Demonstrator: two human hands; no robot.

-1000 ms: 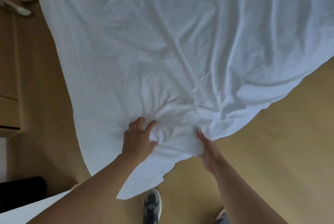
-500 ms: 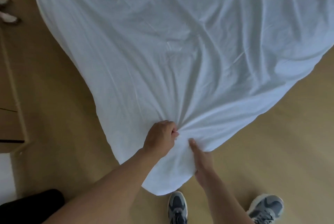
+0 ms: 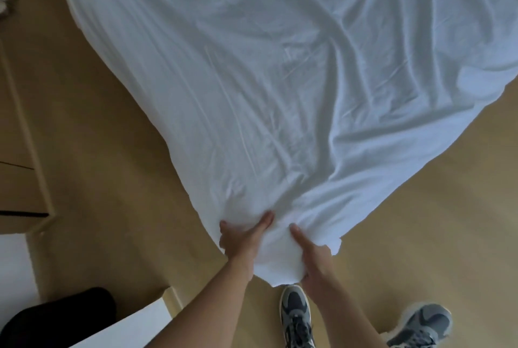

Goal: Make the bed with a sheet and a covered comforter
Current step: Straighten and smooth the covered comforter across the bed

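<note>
A large white sheet (image 3: 280, 81) lies spread and wrinkled over the bed, its near corner hanging toward me over the tan floor. My left hand (image 3: 241, 238) presses on the bunched corner with fingers spread, thumb and index finger on the cloth. My right hand (image 3: 314, 258) grips the same corner from the right, thumb on top and fingers tucked under the fabric. The mattress itself is hidden under the sheet. No comforter shows.
A wooden cabinet (image 3: 19, 151) stands at the left. A dark object (image 3: 56, 316) and a white surface (image 3: 120, 328) sit at the bottom left. My two grey sneakers (image 3: 297, 316) stand on the tan floor (image 3: 420, 235) right below the corner.
The sheet's corner has come closer to my feet. My left hand has gone from a closed fist on the cloth to spread fingers on it. My right hand stays on the corner.
</note>
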